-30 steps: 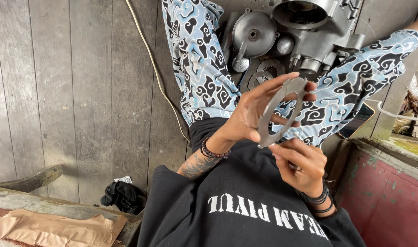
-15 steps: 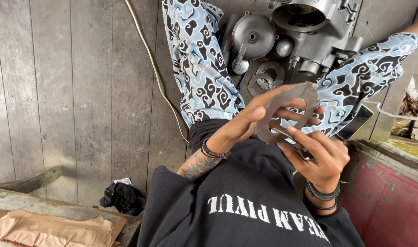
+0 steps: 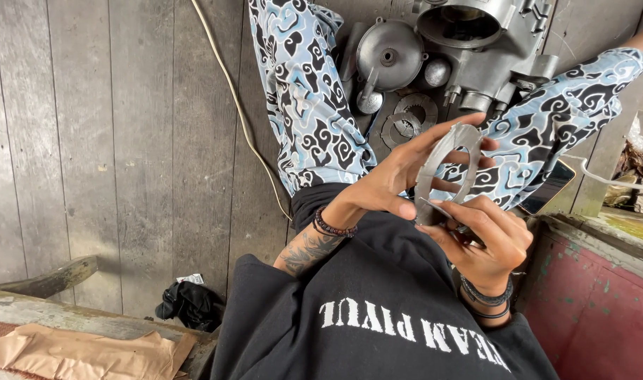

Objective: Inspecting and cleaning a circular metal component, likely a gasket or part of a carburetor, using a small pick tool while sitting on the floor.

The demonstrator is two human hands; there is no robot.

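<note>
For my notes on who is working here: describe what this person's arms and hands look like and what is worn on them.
Both arms are bare below pushed-up black sleeves. The left forearm carries a dark tattoo, with a beaded bracelet at the wrist. The right wrist wears dark bands. The left hand and right hand are bare, gloveless.

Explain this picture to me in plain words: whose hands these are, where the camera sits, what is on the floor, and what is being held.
The camera is worn on a person's head and looks down at their lap, so the black shirt and patterned trousers are their own. They sit on a grey wooden plank floor. Both hands hold a flat grey gasket, a thin ring-shaped cutout: the left hand supports it from the side, the right hand pinches its lower edge. Between the legs lie a metal engine case, a round cover and toothed discs. A pale cable crosses the floor, a black rag lies lower left.
</note>
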